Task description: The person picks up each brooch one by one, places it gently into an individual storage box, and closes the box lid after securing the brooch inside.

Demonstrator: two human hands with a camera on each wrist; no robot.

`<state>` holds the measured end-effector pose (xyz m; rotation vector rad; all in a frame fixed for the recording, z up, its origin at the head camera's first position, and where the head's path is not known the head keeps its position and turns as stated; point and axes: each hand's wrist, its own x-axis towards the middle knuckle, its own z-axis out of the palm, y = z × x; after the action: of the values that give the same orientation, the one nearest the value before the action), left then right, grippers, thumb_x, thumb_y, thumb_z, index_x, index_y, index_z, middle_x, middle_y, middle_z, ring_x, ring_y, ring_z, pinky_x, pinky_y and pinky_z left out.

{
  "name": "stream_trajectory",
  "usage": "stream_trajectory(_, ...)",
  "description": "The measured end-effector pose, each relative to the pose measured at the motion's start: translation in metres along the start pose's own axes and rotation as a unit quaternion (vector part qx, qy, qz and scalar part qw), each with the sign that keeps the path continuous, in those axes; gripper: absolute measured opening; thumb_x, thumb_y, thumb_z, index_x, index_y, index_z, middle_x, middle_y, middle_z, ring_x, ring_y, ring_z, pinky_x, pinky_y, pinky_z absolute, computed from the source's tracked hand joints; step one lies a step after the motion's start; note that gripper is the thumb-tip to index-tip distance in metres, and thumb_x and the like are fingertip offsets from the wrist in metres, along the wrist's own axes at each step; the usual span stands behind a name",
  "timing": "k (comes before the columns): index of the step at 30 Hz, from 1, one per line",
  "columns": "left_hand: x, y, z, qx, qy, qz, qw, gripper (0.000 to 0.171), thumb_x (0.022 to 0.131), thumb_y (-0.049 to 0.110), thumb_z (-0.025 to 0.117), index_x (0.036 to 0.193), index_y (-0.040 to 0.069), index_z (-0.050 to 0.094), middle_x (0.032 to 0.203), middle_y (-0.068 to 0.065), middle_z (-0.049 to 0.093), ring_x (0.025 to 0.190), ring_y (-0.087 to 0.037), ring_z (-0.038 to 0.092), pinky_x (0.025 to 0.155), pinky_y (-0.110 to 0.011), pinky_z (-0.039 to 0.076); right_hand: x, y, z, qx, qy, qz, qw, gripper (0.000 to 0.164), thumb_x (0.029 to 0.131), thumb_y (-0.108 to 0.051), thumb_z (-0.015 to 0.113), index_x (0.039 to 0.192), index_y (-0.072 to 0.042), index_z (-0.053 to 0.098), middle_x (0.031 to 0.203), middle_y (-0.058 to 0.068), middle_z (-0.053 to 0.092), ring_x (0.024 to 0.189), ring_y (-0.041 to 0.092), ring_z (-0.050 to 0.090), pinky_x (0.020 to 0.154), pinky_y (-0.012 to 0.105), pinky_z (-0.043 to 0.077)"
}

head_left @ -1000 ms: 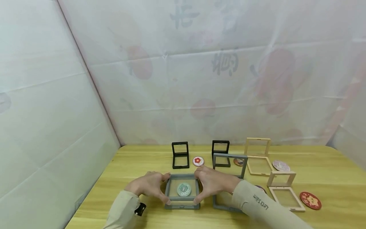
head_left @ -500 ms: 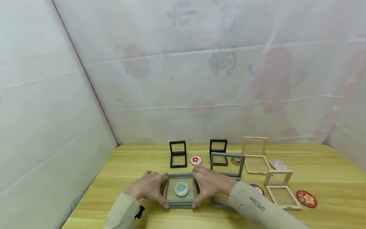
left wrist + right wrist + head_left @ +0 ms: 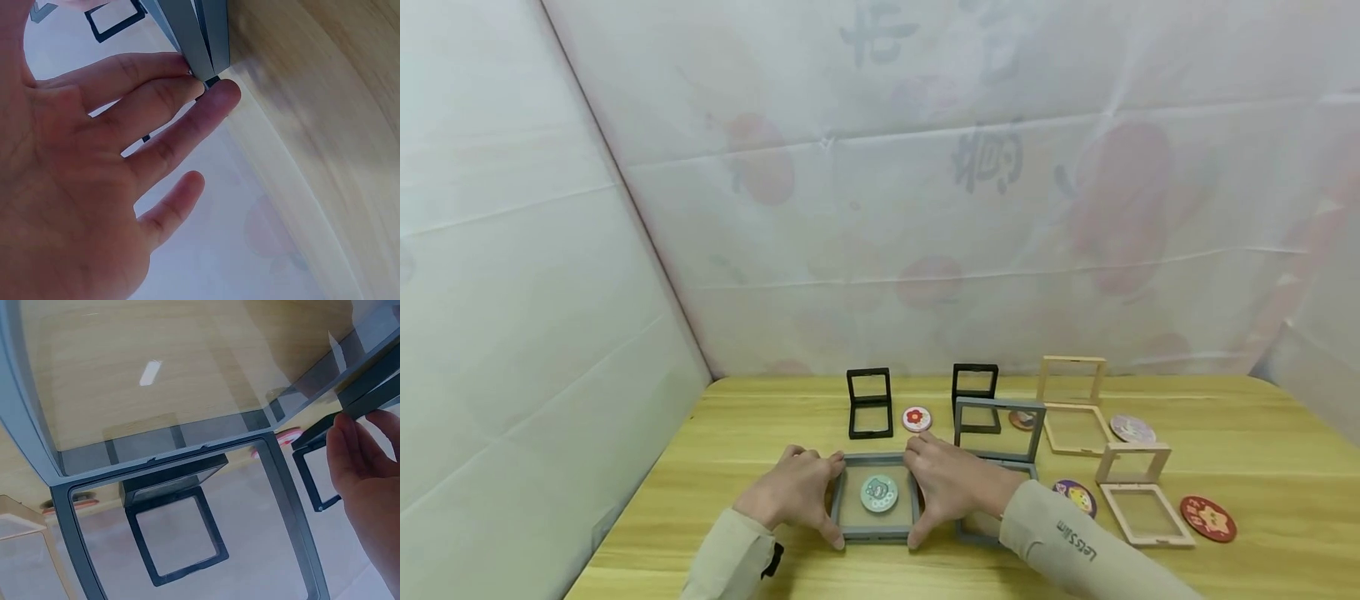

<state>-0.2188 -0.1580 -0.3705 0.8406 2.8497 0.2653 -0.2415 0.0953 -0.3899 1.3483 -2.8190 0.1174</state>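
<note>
Lower centre: left hand [image 3: 797,496], right hand [image 3: 953,481] grip grey frame [image 3: 876,532] by opposite sides; probably light, stiff (clear pane [image 3: 854,512] likely delicate); hold rim [image 3: 874,459].

Grey frame [image 3: 876,532], mint-green patterned badge [image 3: 878,493]; red-flowered badge [image 3: 917,418]; yellow wood-grained table [image 3: 737,425]

The frame [image 3: 876,532] at lower centre looks smooth, matt plastic. Wood-grained table [image 3: 865,575] along the bottom — creased cloth [image 3: 880,208] up top.
</note>
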Motion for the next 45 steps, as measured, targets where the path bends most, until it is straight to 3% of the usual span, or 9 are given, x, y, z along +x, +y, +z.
stream_trajectory(11,0.0017,0.0022,0.0016,0.020,0.005,0.002,0.9998,0.094,0.056,0.044,0.099,0.128,-0.007,0.065,0.139,-0.019,0.059,0.103,-0.032,0.063,0.107,-0.057,0.036,-0.0026,-0.0005,0.0007,-0.012,0.002,0.006,1.000,0.087,0.066,-0.072,0.082,0.111,0.001,0.065,0.108,0.009,0.059,0.104,0.022,0.057,0.095,0.036,0.052)
stream_trajectory(20,0.0043,0.0054,0.0023,0.039,0.014,0.011,0.9991,0.094,0.055,0.045,0.099,0.127,-0.007,0.066,0.137,-0.018,0.061,0.096,-0.029,0.064,0.104,-0.054,0.038,-0.0069,0.0010,0.0012,-0.019,0.018,-0.007,1.000,0.086,0.067,-0.074,0.081,0.108,0.000,0.064,0.105,0.007,0.057,0.094,0.016,0.050,0.086,0.031,0.052)
stream_trajectory(39,0.0017,0.0080,0.0044,0.076,0.018,-0.001,0.9970,0.095,0.050,0.043,0.100,0.125,-0.005,0.066,0.133,-0.017,0.064,0.091,-0.025,0.064,0.102,-0.051,0.039,-0.0028,-0.0066,0.0035,-0.019,0.013,-0.003,1.000,0.085,0.067,-0.072,0.082,0.108,0.000,0.063,0.105,0.006,0.056,0.091,0.015,0.048,0.085,0.031,0.052)
stream_trajectory(45,0.0019,0.0076,0.0052,0.077,0.019,-0.003,0.9969,0.096,0.049,0.043,0.100,0.125,-0.005,0.066,0.129,-0.016,0.066,0.091,-0.025,0.064,0.102,-0.051,0.039,-0.0046,-0.0070,0.0045,-0.015,0.011,0.002,1.000,0.088,0.068,-0.073,0.081,0.112,0.001,0.064,0.110,0.008,0.057,0.100,0.020,0.054,0.094,0.036,0.052)
